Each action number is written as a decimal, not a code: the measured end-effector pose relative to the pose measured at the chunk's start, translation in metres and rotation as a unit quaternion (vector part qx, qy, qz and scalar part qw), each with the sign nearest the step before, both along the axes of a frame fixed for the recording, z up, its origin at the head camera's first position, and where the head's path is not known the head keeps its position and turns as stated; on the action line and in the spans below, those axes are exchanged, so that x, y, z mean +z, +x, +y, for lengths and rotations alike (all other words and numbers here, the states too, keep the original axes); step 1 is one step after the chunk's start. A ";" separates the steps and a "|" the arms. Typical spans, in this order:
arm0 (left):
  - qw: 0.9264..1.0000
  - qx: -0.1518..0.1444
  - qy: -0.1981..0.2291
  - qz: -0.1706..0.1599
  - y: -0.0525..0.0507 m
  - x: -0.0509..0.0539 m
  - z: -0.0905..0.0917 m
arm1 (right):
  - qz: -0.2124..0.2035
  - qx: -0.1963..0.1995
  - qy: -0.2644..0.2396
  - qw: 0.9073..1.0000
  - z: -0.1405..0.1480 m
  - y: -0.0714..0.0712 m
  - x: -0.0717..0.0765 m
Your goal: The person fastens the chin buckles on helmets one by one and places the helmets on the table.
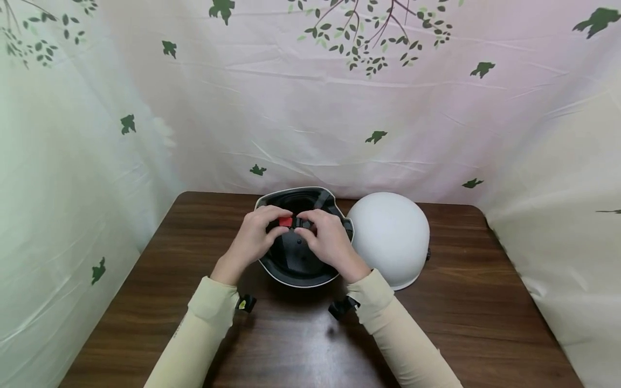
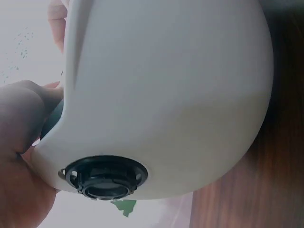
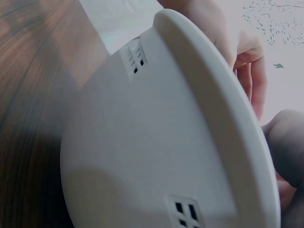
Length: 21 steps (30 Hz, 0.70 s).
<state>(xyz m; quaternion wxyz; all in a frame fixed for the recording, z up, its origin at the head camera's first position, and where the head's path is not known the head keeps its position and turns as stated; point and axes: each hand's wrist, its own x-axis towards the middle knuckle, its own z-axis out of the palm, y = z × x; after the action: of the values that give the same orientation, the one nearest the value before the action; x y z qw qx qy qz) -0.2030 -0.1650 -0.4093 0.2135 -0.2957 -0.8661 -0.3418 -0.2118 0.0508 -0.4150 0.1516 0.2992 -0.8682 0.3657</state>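
Observation:
A white helmet (image 1: 303, 284) lies upside down on the table, its black inside facing up. Over its opening, my left hand (image 1: 252, 235) pinches a red buckle piece (image 1: 285, 221) between thumb and fingers. My right hand (image 1: 332, 242) pinches the black buckle part (image 1: 298, 222) right beside the red one; whether the two are locked together I cannot tell. The left wrist view shows the white shell (image 2: 171, 95) with a round black fitting (image 2: 107, 176). In the right wrist view, vents (image 3: 186, 211) show in the shell, and the buckle is hidden.
A second white helmet (image 1: 390, 237) rests dome up on the brown wooden table (image 1: 466, 302), close against the right side of the first. Behind and at both sides hangs a pale curtain (image 1: 291, 108) printed with green birds and leafy branches.

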 end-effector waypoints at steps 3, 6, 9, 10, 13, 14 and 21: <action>1.000 0.005 0.000 -0.002 0.001 0.000 -0.001 | -0.001 -0.003 0.003 1.000 0.001 -0.001 0.001; 1.000 0.004 0.000 0.006 0.001 0.001 -0.002 | 0.002 0.001 0.004 1.000 0.002 -0.002 0.002; 1.000 -0.001 0.005 0.016 0.002 -0.001 -0.002 | 0.005 0.007 0.007 1.000 0.004 -0.001 0.002; 1.000 -0.002 0.007 0.020 0.002 -0.001 -0.002 | 0.008 0.010 0.007 1.000 0.004 -0.002 0.002; 1.000 -0.007 0.013 0.026 0.002 -0.001 -0.001 | 0.017 0.017 0.009 1.000 0.005 -0.002 0.002; 0.999 -0.008 0.015 0.028 0.002 0.000 -0.001 | 0.022 0.018 0.008 1.000 0.006 -0.003 0.002; 0.999 -0.010 0.016 0.035 0.000 0.001 0.004 | 0.048 0.024 -0.010 0.999 0.008 -0.004 0.003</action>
<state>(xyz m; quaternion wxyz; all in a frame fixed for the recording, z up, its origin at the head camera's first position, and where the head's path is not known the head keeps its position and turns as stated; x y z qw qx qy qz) -0.2033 -0.1614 -0.4078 0.2450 -0.3126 -0.8496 -0.3471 -0.2156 0.0588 -0.4121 0.1875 0.3353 -0.8490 0.3628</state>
